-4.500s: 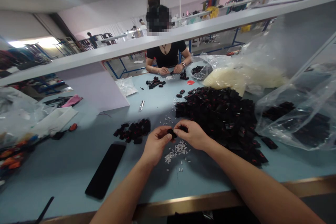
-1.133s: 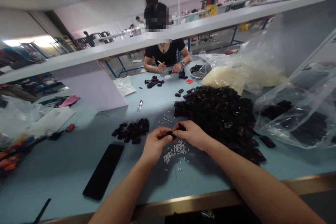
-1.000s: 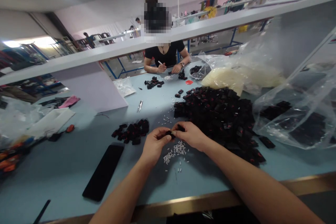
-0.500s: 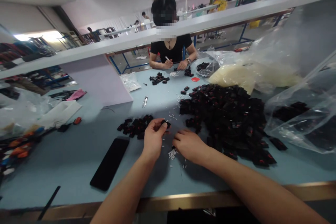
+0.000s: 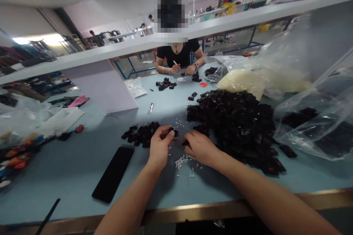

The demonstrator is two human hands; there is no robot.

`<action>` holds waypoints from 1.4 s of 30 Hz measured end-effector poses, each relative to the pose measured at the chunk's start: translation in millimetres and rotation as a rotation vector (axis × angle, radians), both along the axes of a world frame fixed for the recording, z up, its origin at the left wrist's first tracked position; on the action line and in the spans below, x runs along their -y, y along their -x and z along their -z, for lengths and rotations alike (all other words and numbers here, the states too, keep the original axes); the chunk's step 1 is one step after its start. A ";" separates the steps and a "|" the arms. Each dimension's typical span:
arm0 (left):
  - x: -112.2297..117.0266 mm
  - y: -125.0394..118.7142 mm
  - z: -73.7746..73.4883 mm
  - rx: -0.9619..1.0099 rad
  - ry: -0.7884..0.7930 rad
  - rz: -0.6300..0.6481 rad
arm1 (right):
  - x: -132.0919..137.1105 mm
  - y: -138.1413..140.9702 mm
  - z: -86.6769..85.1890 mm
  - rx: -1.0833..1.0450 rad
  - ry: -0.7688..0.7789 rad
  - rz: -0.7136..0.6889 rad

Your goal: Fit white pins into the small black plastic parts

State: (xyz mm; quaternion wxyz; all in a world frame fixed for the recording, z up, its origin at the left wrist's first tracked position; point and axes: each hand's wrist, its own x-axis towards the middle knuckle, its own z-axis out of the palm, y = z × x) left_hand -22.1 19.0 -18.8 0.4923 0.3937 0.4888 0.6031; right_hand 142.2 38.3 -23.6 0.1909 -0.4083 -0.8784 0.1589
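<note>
Fingers of the left hand [image 5: 159, 148] pinch a small black piece [image 5: 174, 132] just beyond the loose white pegs [image 5: 179, 162]; the right hand [image 5: 201, 148] curls at the pegs' far right, its grip hidden. Probably light and fairly stiff, the piece suits an edge hold.

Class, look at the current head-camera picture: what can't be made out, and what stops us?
All in the head view:
- Black piece in the left hand: partly covered by the thumb and fingers.
- What the right hand may be holding: hidden by its own fingers.
- Markings on the small white pieces: too small.
- Lower layers of the black pile: buried under the top ones.
- Black strip: cut off by the bottom edge.
</note>
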 end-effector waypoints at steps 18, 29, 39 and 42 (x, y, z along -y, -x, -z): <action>5.7 -5.6 -6.1 0.108 -0.042 0.200 | -12.4 -8.8 -15.4 -0.973 0.656 0.142; 6.6 -5.8 -0.5 0.123 -0.032 0.227 | -9.4 -6.7 -12.4 -1.167 0.919 0.062; 7.1 -6.2 -0.5 0.120 -0.043 0.256 | -10.6 -7.3 -9.9 -1.136 0.899 0.053; 6.7 -5.2 1.6 0.104 -0.061 0.263 | -10.8 -8.5 -11.8 -1.108 0.856 0.023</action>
